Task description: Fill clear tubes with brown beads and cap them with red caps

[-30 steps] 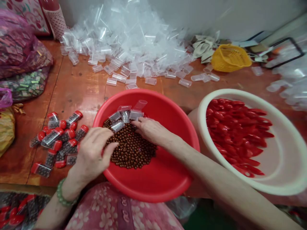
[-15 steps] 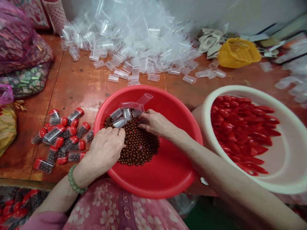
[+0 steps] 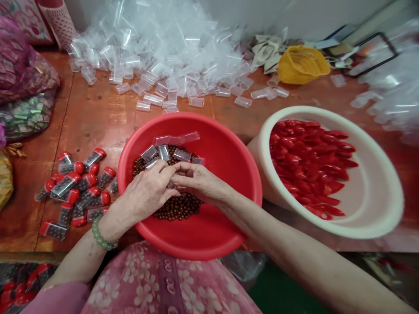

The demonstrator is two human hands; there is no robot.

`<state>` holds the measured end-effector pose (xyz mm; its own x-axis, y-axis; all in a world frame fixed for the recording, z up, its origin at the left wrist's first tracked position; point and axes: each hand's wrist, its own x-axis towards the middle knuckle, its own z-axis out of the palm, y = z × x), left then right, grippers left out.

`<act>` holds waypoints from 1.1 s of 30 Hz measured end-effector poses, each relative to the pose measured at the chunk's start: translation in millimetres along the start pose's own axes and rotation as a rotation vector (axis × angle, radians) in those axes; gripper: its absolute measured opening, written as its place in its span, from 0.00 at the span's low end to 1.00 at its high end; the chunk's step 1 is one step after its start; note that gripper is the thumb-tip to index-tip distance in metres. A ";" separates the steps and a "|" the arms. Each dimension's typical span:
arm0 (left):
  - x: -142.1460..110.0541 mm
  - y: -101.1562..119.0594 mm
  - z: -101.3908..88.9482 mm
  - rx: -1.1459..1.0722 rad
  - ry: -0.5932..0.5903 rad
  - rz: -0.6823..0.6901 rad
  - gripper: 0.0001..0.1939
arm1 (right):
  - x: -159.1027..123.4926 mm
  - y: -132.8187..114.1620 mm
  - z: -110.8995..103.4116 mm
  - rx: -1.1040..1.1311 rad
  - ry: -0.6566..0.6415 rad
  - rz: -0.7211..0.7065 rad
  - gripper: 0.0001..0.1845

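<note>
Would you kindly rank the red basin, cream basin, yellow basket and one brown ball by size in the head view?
Red basin, cream basin: about equal, unranked.
Yellow basket, though farther away.
Brown ball.

This is a small hand-packing workshop, set up informally on a varnished wooden table [image 3: 98,117]; a heap of clear plastic tubes [image 3: 157,48] spills across it; a red plastic basin [image 3: 222,148] holds brown beads [image 3: 176,208]; a cream basin [image 3: 369,205] holds red caps [image 3: 307,161]; filled, capped tubes [image 3: 75,189] lie nearby; bulging bags of wrapped packets [image 3: 19,65] sit alongside.
</note>
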<state>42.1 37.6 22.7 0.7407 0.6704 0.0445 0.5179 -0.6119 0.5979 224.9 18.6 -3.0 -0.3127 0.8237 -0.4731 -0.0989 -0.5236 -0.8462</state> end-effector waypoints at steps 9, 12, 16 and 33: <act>1.5 -3.8 1.7 0.083 0.029 -0.004 0.17 | -19.3 -0.2 -50.5 -1.806 0.429 -0.024 0.10; 1.0 -2.3 0.0 0.111 -0.023 -0.029 0.13 | -12.7 3.0 -50.7 -1.907 0.465 -0.006 0.10; 1.5 1.0 -2.7 0.135 -0.070 -0.056 0.10 | -3.9 2.8 -45.5 -1.843 0.413 0.097 0.10; -3.4 -4.3 7.4 0.248 -0.241 -0.054 0.11 | -5.3 34.0 30.3 -1.322 -0.053 0.025 0.17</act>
<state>40.5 34.8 14.0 0.7740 0.6040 -0.1899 0.6252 -0.6817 0.3801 194.5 -10.2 -21.9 -0.3408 0.7916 -0.5072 0.8873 0.0924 -0.4519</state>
